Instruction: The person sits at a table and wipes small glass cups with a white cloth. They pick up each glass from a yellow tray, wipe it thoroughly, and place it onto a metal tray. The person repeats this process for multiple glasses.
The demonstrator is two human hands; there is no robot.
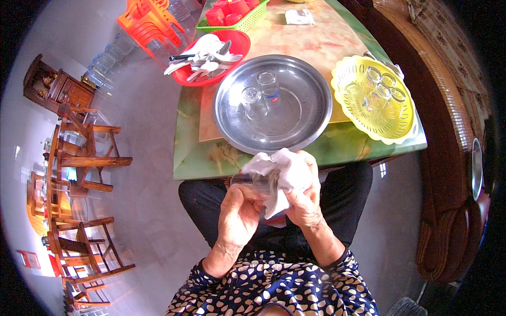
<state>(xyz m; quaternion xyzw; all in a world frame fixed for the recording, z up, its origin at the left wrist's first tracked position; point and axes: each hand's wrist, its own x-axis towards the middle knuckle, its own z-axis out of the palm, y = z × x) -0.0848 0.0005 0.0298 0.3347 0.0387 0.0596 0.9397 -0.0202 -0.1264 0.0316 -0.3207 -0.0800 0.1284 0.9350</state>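
Note:
Over my lap, just off the table's near edge, my left hand (236,217) is closed around a clear drinking glass (245,184) lying on its side. My right hand (307,204) grips a bunched white cloth (289,171) pressed against the glass's right end, which the cloth covers. Right beyond both hands, a wide steel basin (292,126) rests on the table with two clear glasses (254,107) standing in it. A yellow scalloped plastic basket (345,108) at the right holds several clear glasses (383,89).
The green-edged table (197,160) carries a red basin (245,43) of spoons and other utensils, a green basket (247,22) of red cups, and a folded white cloth (299,17). Orange plastic chairs (145,26) stand far left, wooden chairs (87,152) left, a dark wooden bench (440,84) right.

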